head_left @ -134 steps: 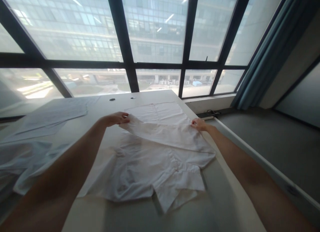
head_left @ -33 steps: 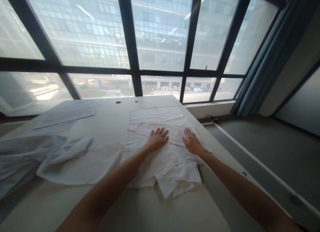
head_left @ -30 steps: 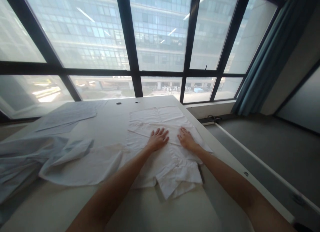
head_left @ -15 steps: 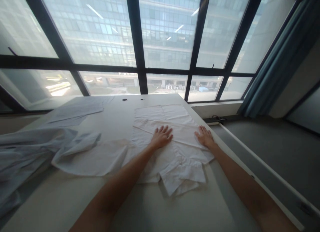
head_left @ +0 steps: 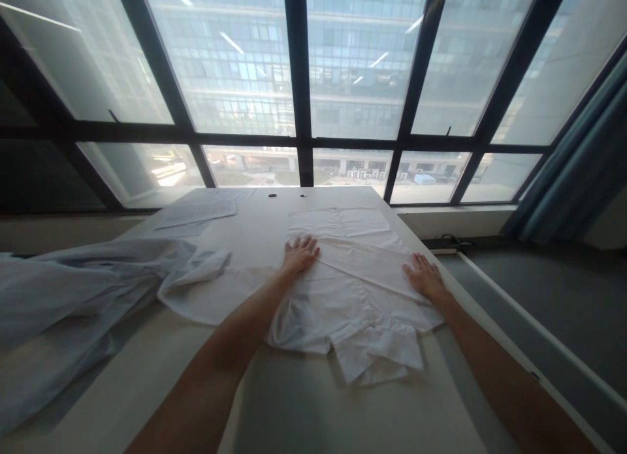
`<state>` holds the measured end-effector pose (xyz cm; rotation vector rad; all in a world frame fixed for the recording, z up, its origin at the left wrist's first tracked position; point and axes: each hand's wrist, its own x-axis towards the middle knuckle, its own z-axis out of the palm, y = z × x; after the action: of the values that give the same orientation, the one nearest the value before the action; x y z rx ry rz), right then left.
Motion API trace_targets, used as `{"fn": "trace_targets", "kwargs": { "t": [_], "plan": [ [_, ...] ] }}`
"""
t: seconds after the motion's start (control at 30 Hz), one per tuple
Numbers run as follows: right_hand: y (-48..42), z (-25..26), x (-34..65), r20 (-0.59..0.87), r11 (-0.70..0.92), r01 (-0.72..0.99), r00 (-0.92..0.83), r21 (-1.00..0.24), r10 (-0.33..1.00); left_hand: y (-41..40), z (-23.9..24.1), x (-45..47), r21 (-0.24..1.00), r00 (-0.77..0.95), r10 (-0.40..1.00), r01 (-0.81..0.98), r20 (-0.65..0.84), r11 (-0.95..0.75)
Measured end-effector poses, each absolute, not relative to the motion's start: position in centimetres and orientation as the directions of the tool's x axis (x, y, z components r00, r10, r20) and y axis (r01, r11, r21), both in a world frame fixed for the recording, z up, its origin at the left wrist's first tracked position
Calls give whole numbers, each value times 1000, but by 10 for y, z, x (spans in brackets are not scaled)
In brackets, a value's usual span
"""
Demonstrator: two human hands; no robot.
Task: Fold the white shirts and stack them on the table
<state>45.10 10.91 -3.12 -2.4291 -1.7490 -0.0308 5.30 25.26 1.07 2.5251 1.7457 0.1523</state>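
A white garment (head_left: 353, 277), which looks like a shirt, lies spread and creased on the white table (head_left: 294, 402). My left hand (head_left: 300, 253) rests flat on its left edge with fingers spread. On the garment's right edge lies my right hand (head_left: 425, 274), palm down and fingers stretched out. Neither hand grips the cloth. At the near side a gathered flap of the garment (head_left: 377, 356) sticks out toward me, folded over itself. My left forearm covers part of the cloth on the left.
A heap of pale cloth (head_left: 98, 291) covers the table's left side and hangs over its edge. Behind it lie flat white sheets (head_left: 196, 212). Large windows (head_left: 353, 62) stand beyond the table, and a blue curtain (head_left: 573, 166) hangs at the right.
My left hand has slid left across the garment to its edge. My right hand stays at the right edge. The camera has turned left, shifting the scene rightward.
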Motion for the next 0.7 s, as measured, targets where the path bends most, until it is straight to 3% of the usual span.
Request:
{"fn": "trace_targets", "kwargs": {
  "t": [0.2, 0.3, 0.4, 0.57, 0.7],
  "plan": [
    [103, -25, 446, 111, -333, 938, 343, -98, 933, 267, 9, 27, 146, 285, 957, 946, 57, -291],
    [99, -18, 433, 248, -316, 947, 322, -66, 914, 266, 5, 30, 143, 288, 955, 945, 72, -295],
    [99, -12, 408, 352, -191, 978, 209, -85, 912, 266, 3, 31, 126, 286, 953, 947, 96, -297],
    [98, -11, 370, 181, 80, 982, -48, -174, 982, 264, 3, 32, 124, 280, 952, 948, 122, -294],
    [96, -12, 368, 84, 63, 981, -48, -183, 995, 258, 3, 32, 169, 131, 963, 970, 235, -173]
  ]
}}
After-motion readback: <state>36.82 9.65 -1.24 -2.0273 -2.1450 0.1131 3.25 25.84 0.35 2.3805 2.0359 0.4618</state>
